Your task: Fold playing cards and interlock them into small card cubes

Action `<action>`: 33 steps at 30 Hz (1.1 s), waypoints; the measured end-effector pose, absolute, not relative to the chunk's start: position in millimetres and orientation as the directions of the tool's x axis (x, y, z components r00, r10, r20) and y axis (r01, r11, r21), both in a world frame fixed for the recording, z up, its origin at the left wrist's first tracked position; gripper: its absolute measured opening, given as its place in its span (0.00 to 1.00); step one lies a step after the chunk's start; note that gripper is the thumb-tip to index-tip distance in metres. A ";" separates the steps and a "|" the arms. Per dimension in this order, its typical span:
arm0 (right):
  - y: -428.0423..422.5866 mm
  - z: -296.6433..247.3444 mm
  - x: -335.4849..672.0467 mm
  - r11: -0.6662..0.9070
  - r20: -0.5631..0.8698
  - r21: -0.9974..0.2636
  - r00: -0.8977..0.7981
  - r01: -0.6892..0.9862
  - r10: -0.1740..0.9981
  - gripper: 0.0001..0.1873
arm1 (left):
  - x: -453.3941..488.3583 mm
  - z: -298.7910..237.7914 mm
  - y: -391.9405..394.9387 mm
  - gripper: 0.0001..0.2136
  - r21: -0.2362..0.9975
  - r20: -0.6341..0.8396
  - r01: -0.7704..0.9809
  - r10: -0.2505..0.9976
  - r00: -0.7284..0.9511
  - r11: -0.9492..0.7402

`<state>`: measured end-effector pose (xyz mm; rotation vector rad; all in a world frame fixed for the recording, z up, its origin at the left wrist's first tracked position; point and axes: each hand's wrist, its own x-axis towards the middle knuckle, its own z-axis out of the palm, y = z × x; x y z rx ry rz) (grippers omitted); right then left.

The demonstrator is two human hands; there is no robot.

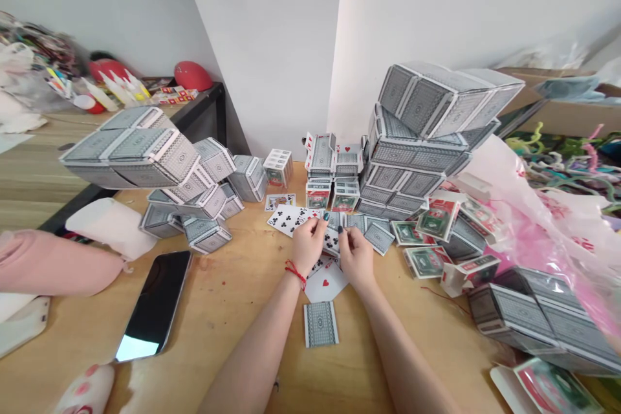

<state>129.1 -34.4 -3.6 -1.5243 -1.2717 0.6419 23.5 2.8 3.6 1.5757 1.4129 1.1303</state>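
Both hands meet over the middle of the wooden table, fingers pinched. My left hand (308,247), with a red string bracelet at the wrist, grips the left side of a playing card (332,242) showing black clubs. On the card's right edge, my right hand (357,255) is closed too. Beyond my left hand lie face-up club cards (286,218). Under and in front of the hands are a heart card (326,283) and other loose cards. Nearer to me rests a face-down card with folded edges (321,324). Another face-down card (379,239) lies right of my right hand.
Stacked blocks of folded cards rise at the left (130,149) and right (417,149). Small card boxes (319,194) stand at the back. Opened card packs (427,262) litter the right. A phone (154,304) and a pink roll (58,262) lie left.
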 end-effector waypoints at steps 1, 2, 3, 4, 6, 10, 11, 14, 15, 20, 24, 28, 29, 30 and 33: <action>-33.3 -3.5 131.0 0.053 0.187 -0.926 0.331 0.375 0.925 0.12 | 23.3 3.8 2.3 0.16 0.919 0.149 0.366 0.988 0.032 -0.150; -32.0 -3.5 132.9 0.049 0.177 -0.937 0.349 0.345 0.920 0.12 | 23.1 3.9 1.7 0.17 0.908 0.162 0.383 0.985 0.052 -0.169; -30.7 -3.6 134.7 0.050 0.166 -0.948 0.357 0.313 0.919 0.12 | 22.9 3.9 0.9 0.17 0.894 0.176 0.407 0.982 0.070 -0.189; -29.5 -3.8 136.1 0.050 0.152 -0.959 0.360 0.279 0.920 0.13 | 22.8 3.8 0.2 0.17 0.875 0.192 0.436 0.978 0.085 -0.210; -27.5 -4.4 137.5 0.045 0.123 -0.975 0.356 0.219 0.927 0.13 | 23.5 3.1 -1.4 0.17 0.824 0.231 0.507 0.967 0.106 -0.252; -27.3 -5.7 136.1 -0.007 0.066 -0.980 0.360 0.198 0.931 0.14 | 28.2 1.2 -4.0 0.16 0.693 0.330 0.637 0.934 0.134 -0.336; -27.8 -5.9 135.4 -0.020 0.058 -0.978 0.363 0.210 0.930 0.14 | 29.5 1.1 -4.6 0.16 0.665 0.352 0.659 0.926 0.137 -0.351; -29.1 -6.9 134.6 -0.032 0.055 -0.974 0.370 0.225 0.927 0.14 | 31.6 2.9 -6.9 0.16 0.623 0.377 0.682 0.911 0.167 -0.383; -29.2 -7.4 134.8 -0.029 0.057 -0.975 0.377 0.218 0.925 0.13 | 31.7 3.8 -7.7 0.16 0.626 0.366 0.673 0.911 0.192 -0.394; -28.6 -9.3 136.5 -0.015 0.042 -0.990 0.395 0.139 0.918 0.11 | 30.5 6.7 -9.8 0.17 0.684 0.292 0.594 0.905 0.309 -0.423; -28.7 -6.8 136.9 -0.006 0.019 -0.998 0.374 0.065 0.927 0.12 | 31.1 5.6 -9.0 0.18 0.691 0.286 0.585 0.904 0.317 -0.424; -28.5 -4.8 138.4 -0.016 0.012 -0.998 0.387 0.069 0.922 0.13 | 31.8 5.5 -8.3 0.18 0.675 0.306 0.595 0.899 0.314 -0.437; -28.4 -5.0 139.1 -0.024 0.003 -0.998 0.390 0.066 0.921 0.13 | 31.8 5.7 -8.3 0.18 0.672 0.305 0.595 0.897 0.319 -0.440; -28.3 -5.4 139.8 -0.033 -0.008 -0.998 0.390 0.058 0.921 0.13 | 31.7 5.8 -8.4 0.19 0.671 0.304 0.594 0.895 0.327 -0.444; -28.1 -7.0 141.7 -0.045 -0.038 -0.999 0.388 0.009 0.921 0.12 | 31.5 5.8 -8.7 0.18 0.656 0.308 0.593 0.882 0.356 -0.468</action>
